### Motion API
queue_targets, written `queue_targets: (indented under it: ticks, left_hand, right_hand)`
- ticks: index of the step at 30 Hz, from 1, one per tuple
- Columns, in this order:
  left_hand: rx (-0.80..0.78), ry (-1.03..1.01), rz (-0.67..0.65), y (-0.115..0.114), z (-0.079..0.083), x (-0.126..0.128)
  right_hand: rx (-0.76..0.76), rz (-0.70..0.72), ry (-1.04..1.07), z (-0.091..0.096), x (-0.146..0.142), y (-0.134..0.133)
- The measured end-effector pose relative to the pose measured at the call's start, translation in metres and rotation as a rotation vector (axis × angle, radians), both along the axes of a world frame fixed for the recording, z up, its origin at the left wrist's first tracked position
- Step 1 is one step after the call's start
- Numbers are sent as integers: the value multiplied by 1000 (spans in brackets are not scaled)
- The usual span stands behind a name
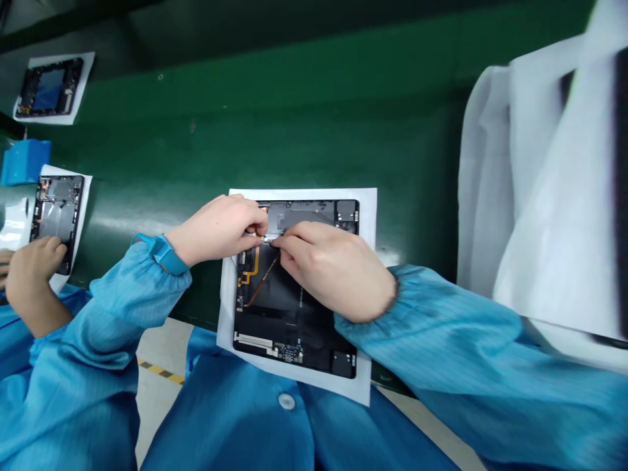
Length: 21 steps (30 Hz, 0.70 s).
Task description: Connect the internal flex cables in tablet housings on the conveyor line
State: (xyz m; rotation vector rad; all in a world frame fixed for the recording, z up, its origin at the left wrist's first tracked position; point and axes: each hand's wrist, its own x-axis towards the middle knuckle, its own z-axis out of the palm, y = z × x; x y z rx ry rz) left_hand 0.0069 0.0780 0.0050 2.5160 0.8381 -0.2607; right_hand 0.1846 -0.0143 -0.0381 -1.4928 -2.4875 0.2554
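An opened tablet body (275, 314) lies on a white sheet (366, 294) in front of me, its black inside facing up. Both hands work close together at its upper middle. My left hand (223, 226) has thumb and fingers pinched near the upper left of the body; whatever they hold is hidden. The fingertips of my right hand (333, 265) press together just right of the left thumb, and I cannot make out what is in them. Below my left hand an orange flex cable (255, 265) runs down the left side. A blue wrist strap (169, 255) circles my left wrist.
At the left, a co-worker's hand (36, 268) touches another opened tablet (59, 209). A further one (49, 91) lies on paper at the far left, beyond a blue box (27, 162). White sheeting (530, 183) stands at the right of the green bench (294, 131).
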Motion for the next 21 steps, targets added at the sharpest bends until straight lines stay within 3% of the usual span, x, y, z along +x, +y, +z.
queue_targets:
  ticks: [10,21]
  left_hand:
    - [-75,-25,-112,6,-3,14]
    - [-114,-82,-26,13,0,10]
  right_hand:
    - [5,11,34,1,1,-1]
    - [84,28,-18,-2,3,2]
